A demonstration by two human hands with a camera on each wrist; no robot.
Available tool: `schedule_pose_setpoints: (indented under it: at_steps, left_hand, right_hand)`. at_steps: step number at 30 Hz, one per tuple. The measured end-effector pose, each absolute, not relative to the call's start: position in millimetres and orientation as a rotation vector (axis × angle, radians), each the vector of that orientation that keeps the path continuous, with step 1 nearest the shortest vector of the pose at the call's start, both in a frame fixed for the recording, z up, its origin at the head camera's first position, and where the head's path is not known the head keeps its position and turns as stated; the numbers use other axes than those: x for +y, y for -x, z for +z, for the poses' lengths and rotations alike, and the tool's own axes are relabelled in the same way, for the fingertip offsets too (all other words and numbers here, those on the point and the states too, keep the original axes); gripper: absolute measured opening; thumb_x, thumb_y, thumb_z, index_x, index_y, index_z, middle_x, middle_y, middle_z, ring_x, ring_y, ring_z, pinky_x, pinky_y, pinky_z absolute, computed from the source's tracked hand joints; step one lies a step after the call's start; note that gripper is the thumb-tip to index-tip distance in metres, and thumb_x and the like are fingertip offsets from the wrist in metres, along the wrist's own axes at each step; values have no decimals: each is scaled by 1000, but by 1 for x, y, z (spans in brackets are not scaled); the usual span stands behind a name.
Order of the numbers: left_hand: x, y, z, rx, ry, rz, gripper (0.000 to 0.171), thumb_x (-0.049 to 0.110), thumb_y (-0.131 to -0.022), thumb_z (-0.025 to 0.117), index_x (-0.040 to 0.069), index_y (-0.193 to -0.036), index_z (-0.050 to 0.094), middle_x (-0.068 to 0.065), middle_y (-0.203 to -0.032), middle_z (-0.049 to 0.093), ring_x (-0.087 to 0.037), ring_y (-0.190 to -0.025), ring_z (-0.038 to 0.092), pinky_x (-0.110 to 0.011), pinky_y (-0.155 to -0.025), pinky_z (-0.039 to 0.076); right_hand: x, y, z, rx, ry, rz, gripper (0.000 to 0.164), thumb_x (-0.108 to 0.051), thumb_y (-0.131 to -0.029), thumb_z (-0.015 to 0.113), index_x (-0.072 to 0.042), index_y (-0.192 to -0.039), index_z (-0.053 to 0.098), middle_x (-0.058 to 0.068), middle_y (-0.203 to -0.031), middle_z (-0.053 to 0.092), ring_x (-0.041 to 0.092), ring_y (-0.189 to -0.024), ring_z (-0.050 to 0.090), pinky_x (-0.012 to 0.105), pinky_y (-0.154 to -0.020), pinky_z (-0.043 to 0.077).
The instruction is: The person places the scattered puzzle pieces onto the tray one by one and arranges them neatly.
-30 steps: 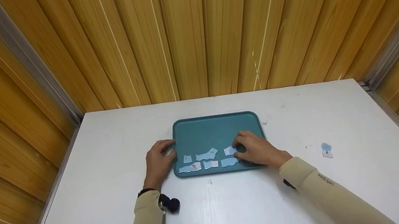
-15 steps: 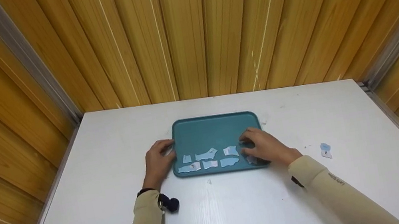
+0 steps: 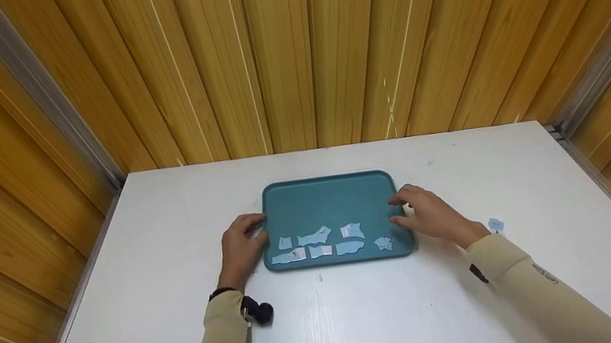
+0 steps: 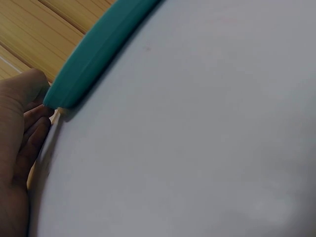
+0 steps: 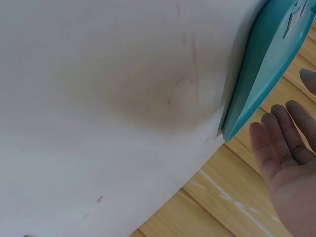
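Note:
A teal tray lies on the white table, with several torn-looking light blue and white paper pieces along its near half. The rightmost of them is a small jagged piece near the tray's front right corner. My left hand rests at the tray's left edge, fingertips and thumb at the rim. In the left wrist view, that hand shows beside the tray's corner. My right hand hovers at the tray's right edge, thumb and fingers apart and holding nothing. Its fingers look straight in the right wrist view.
Another light blue scrap lies on the table to the right, partly hidden behind the right forearm. Yellow wood-patterned panels rise behind the table and on both sides.
My right hand has let go near the tray's front right, uncovering the small jagged piece there, and moved right to the tray's edge. My left hand has stayed in place.

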State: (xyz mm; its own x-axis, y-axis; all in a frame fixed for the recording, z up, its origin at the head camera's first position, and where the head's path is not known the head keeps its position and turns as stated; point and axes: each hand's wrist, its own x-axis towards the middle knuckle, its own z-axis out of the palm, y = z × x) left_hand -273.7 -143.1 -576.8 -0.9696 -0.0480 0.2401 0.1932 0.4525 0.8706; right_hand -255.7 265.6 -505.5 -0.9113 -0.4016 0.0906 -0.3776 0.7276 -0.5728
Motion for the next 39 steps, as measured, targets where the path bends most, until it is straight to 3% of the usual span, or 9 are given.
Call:
schedule_pose_setpoints:
  at_steps: [39]
  left_hand:
    - [-145, 274, -580, -2453, 160, -1549, 33, -1, -91, 75, 4, -124, 77, -6, -124, 71, -25, -124, 66, -37, -111, 51]
  right_hand:
    - [403, 212, -507, 3052, 346, -920, 40, -9, -97, 77, 9, -131, 64, 26, -128, 62, 49, -117, 59, 63, -99, 54]
